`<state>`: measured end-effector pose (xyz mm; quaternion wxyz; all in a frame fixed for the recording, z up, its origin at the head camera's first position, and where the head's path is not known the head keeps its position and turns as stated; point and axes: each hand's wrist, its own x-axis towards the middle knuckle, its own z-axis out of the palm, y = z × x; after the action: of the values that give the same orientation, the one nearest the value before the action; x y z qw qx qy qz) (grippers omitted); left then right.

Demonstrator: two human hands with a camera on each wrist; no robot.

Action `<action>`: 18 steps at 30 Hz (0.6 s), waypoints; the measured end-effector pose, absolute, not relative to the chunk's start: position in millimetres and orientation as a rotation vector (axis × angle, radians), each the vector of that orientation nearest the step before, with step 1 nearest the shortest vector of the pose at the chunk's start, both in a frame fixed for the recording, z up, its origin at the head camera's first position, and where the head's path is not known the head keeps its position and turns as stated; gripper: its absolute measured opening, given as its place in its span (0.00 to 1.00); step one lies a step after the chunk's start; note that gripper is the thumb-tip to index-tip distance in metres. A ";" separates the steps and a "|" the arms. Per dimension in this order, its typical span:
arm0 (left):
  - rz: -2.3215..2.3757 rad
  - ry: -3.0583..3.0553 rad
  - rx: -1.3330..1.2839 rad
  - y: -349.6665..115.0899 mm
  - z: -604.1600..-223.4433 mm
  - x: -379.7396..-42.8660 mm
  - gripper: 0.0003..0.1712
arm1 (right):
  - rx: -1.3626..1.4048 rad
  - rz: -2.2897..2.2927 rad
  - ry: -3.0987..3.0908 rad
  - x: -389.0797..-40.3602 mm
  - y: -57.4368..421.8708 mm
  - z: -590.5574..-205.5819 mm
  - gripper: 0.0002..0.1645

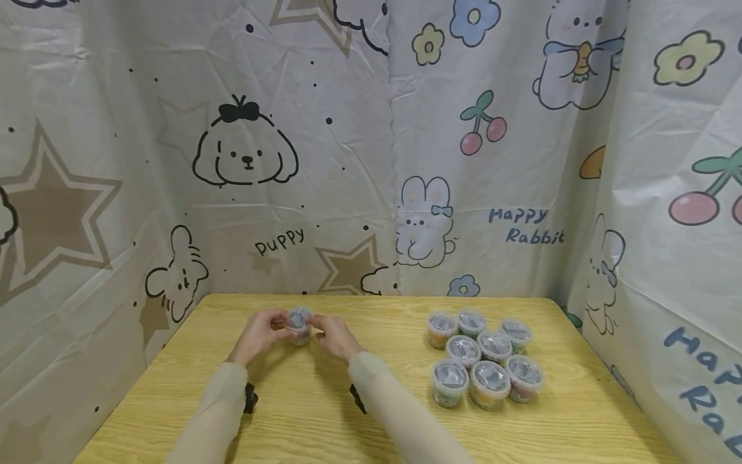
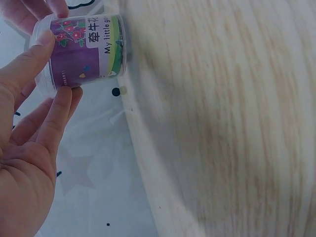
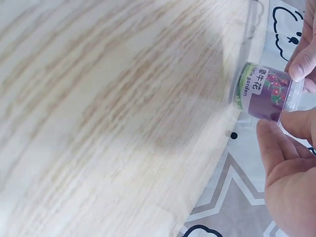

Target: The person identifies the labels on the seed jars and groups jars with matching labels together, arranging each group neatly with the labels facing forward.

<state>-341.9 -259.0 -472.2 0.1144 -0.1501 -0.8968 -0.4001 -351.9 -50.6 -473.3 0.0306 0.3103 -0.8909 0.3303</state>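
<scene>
Near the table's far edge, left of centre, a small clear plastic tub (image 1: 299, 327) is held upright between both hands. Its purple label, with red flowers and "My little garden", shows in the left wrist view. My left hand (image 1: 261, 333) grips the tub from the left, thumb on the rim of the lid (image 2: 45, 59) and fingers against the side. From the right, my right hand (image 1: 337, 336) pinches it at the lid's edge, as the right wrist view shows, with the thumb by the rim and fingertips under it on the label.
Several similar lidded tubs (image 1: 489, 380) stand in a close group on the right side of the wooden table (image 1: 301, 419). A printed cloth (image 1: 348, 148) hangs behind the table and along both sides.
</scene>
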 end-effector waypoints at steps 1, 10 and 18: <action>-1.176 -2.628 -0.443 -258.8 -472.6 -342.0 0.09 | 0.954 1.041 -2.766 -351.7 -50.3 -473.9 0.26; -1.121 -2.673 -0.392 -258.0 -473.6 -348.1 0.08 | 0.977 1.156 -2.865 -351.4 -51.4 -475.8 0.37; -1.080 -2.690 -0.368 -256.4 -473.5 -353.8 0.08 | 0.939 1.148 -2.919 -352.9 -51.9 -475.5 0.43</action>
<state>-353.8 -256.4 -473.5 0.1096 -0.1251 -0.9150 -0.3675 -352.9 -51.9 -475.5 -0.0665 0.2863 -0.8895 0.3499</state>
